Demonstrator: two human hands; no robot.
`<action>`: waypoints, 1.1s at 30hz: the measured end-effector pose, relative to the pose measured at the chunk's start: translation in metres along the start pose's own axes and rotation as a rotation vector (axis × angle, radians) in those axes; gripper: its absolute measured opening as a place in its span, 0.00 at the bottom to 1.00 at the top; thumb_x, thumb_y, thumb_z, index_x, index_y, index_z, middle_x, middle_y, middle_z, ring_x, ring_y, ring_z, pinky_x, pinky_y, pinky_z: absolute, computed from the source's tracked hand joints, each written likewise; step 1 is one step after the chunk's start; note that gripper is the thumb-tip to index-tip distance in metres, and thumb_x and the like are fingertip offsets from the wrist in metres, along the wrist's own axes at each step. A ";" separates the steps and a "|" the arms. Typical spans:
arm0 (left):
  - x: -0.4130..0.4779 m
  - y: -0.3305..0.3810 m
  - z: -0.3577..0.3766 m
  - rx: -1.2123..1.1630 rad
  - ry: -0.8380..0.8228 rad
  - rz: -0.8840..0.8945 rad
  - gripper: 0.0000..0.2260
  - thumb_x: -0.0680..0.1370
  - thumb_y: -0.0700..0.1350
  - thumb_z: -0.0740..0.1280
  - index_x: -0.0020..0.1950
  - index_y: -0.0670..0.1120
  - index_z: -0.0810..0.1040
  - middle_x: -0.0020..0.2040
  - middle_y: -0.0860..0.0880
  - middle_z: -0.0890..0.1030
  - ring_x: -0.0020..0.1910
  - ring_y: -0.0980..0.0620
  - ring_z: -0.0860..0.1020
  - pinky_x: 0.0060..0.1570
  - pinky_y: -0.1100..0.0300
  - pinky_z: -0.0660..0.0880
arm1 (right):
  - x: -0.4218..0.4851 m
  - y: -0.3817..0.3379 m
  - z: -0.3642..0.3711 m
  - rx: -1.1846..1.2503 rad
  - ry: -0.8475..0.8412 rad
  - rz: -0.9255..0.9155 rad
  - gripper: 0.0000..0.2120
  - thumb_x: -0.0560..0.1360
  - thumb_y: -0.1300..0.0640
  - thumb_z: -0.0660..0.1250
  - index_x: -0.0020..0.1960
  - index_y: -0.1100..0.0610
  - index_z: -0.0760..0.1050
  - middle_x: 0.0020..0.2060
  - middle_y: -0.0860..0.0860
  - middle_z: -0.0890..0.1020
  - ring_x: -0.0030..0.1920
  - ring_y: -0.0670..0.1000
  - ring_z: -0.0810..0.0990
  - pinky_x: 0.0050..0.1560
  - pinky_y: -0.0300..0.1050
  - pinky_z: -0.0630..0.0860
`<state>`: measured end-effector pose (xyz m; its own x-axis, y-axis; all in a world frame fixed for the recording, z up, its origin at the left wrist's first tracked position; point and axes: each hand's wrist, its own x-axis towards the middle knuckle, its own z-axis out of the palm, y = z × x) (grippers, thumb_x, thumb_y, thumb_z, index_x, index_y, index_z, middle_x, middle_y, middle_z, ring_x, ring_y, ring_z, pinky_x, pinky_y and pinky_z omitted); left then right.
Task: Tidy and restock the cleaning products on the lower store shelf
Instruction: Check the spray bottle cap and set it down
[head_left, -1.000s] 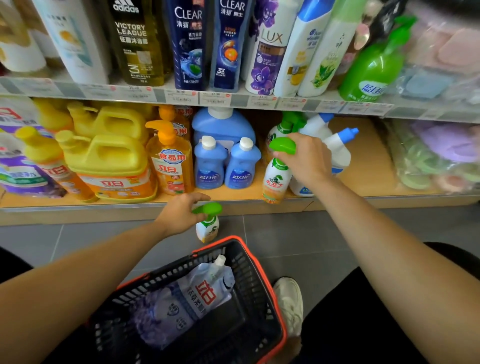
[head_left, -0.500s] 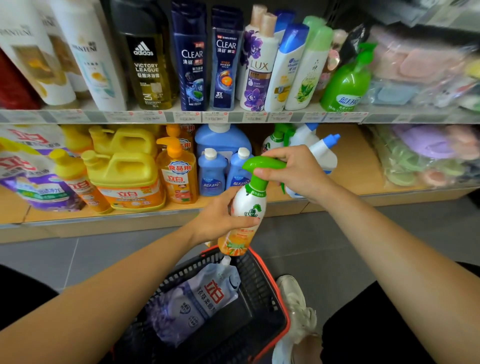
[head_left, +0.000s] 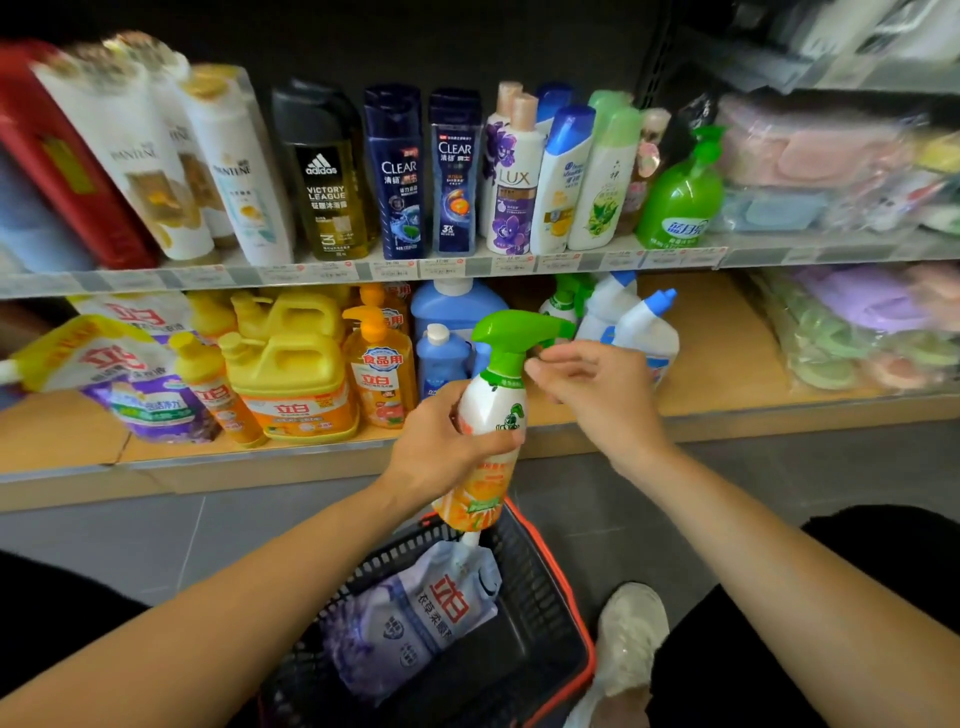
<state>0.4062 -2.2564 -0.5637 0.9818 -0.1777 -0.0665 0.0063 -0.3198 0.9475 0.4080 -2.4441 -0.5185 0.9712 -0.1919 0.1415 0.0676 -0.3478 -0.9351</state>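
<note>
The left hand grips the body of the spray bottle, which is held above the basket in front of the lower shelf. The bottle's long axis is nearly upright and its green nozzle points right. The right hand is relaxed just beside the trigger, holding nothing.

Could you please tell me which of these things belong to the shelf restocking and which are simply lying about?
Part of the job: spray bottle, held in the left grip; refill pouch in the basket; lower shelf with its yellow jugs.
Just there: shampoo bottles and green pump bottle on the upper shelf; white shoe.
</note>
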 end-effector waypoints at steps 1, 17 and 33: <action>-0.005 0.003 -0.001 0.076 0.034 0.018 0.27 0.64 0.60 0.81 0.57 0.50 0.80 0.48 0.51 0.85 0.48 0.49 0.83 0.50 0.44 0.81 | -0.004 -0.002 0.010 0.001 -0.064 0.016 0.10 0.71 0.53 0.78 0.48 0.58 0.84 0.38 0.51 0.86 0.41 0.49 0.86 0.46 0.47 0.82; -0.022 0.000 -0.054 -0.257 -0.459 -0.112 0.32 0.67 0.51 0.79 0.69 0.49 0.74 0.61 0.46 0.84 0.60 0.46 0.83 0.58 0.51 0.81 | 0.009 -0.011 0.024 0.563 -0.377 0.234 0.15 0.71 0.53 0.72 0.56 0.58 0.82 0.53 0.54 0.86 0.53 0.51 0.84 0.52 0.48 0.82; 0.015 -0.013 -0.006 0.376 0.029 0.122 0.39 0.60 0.73 0.71 0.66 0.57 0.75 0.50 0.57 0.84 0.46 0.58 0.82 0.45 0.50 0.82 | 0.025 0.017 0.042 0.479 0.087 0.420 0.07 0.70 0.55 0.78 0.44 0.57 0.85 0.46 0.53 0.87 0.47 0.52 0.86 0.43 0.50 0.84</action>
<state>0.4218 -2.2495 -0.5753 0.9761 -0.2108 0.0534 -0.1753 -0.6174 0.7669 0.4433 -2.4162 -0.5445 0.9163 -0.3038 -0.2610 -0.2000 0.2174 -0.9554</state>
